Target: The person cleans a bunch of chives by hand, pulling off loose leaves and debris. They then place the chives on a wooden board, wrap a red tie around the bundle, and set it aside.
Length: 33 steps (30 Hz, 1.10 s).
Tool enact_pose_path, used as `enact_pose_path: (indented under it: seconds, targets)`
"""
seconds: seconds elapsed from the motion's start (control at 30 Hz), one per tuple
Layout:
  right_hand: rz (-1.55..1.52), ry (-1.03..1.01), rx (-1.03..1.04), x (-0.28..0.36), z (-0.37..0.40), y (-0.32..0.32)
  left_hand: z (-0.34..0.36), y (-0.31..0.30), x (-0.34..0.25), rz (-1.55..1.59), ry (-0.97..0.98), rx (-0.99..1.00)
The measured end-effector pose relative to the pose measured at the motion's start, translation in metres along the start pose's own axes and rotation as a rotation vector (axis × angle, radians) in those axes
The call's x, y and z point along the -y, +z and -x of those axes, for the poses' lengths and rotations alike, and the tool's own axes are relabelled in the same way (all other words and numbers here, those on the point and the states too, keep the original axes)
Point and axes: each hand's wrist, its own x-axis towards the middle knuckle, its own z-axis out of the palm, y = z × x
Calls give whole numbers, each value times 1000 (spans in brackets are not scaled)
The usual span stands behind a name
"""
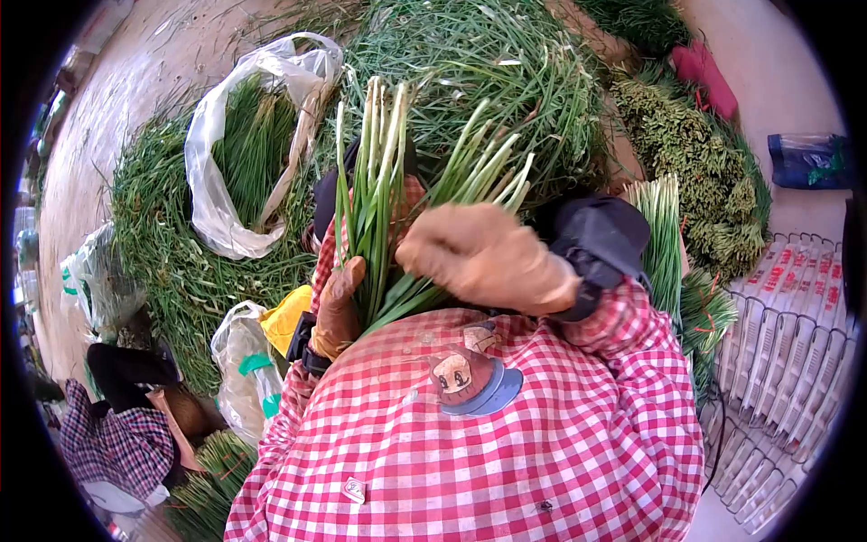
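Observation:
My left hand (340,307) is closed around the lower part of a bunch of chives (377,172), its pale cut ends pointing up and away from me. More chive stalks (474,172) fan out to the right, their lower leaves running down behind my right hand toward the left one. In front of these stalks is my right hand (492,257), fingers curled and smeared by motion. Whatever lies between those fingers is hidden. Both hands are just above the red checked apron (506,425) on my front.
A large heap of loose green leaves (488,63) lies ahead. An open plastic bag (203,172) of chives stands left. At right are tied chive bundles (664,217), piled bundles (700,172) and white ribbed crates (786,334). Another person's checked sleeve (117,443) shows lower left.

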Motion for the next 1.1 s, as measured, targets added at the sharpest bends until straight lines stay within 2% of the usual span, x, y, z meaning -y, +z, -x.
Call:
enact_pose_path:
  seconds: [0.07, 0.13, 0.17, 0.2, 0.23, 0.3, 0.33, 0.37, 0.4, 0.43, 0.47, 0.53, 0.6, 0.67, 0.73, 0.77, 0.8, 0.87, 0.93, 0.97, 1.0, 1.07, 1.1]
  targets:
    - [-379, -102, -302, -7, 6, -20, -3, -24, 8, 42, 8, -3]
    - [-21, -42, -663, -10, 9, -68, 1, 6, -5, 49, -8, 73]
    - [195, 0, -841, -16, 9, -92, 1, 16, -9, 104, 9, 205]
    - [485, -13, -996, -18, 4, -102, 0, 14, -6, 126, 7, 178]
    - [473, -108, -980, -19, 3, -98, -2, 8, -3, 146, 6, 151]
    - [504, 15, -741, -7, 9, -73, -3, 3, -1, 134, 33, 108]
    - [136, -177, -547, -19, 10, -52, -2, 2, 0, 102, 60, 93]
    - [456, -422, -440, -31, 12, -34, 0, 1, 1, 70, 86, 77]
    - [537, -27, -132, 0, 6, -27, -4, -27, 12, -167, 190, 12]
    - [540, -14, -136, -6, 2, -14, -1, -28, 12, -139, 178, 3]
    - [628, 55, -30, -6, -6, -8, 0, -27, 12, -115, 163, -1]
    - [445, 35, 71, -12, -10, 0, 3, -20, 9, -84, 144, 1]
    - [-146, 181, 256, 16, -2, -14, 3, -14, 5, -70, 138, 8]
    - [-363, 126, 270, 29, 12, -38, 2, -10, 3, -58, 138, 6]
    - [-514, 97, 228, 12, 30, -64, 0, -6, 1, -56, 132, 10]
    - [-622, 275, 87, -6, 45, -57, -1, -1, 0, -56, 125, 19]
    - [-159, 542, 129, -19, 46, -59, -2, 4, -2, -61, 122, 29]
    - [309, 503, 118, -69, 53, -23, -6, 18, -3, -89, 120, 54]
    - [42, 466, 269, -66, 47, 4, -11, 35, -5, -173, 94, 70]
    - [-279, 517, 324, -48, 40, 2, -14, 42, -7, -231, 55, 64]
    - [-229, 372, 164, -71, 41, 23, -20, 44, -9, -336, -82, 32]
    - [-724, 296, 31, -60, 27, 31, -48, 42, -2, -851, 126, 129]
    - [-690, 233, -68, -68, 17, 36, -60, 48, 1, -1313, 438, 80]
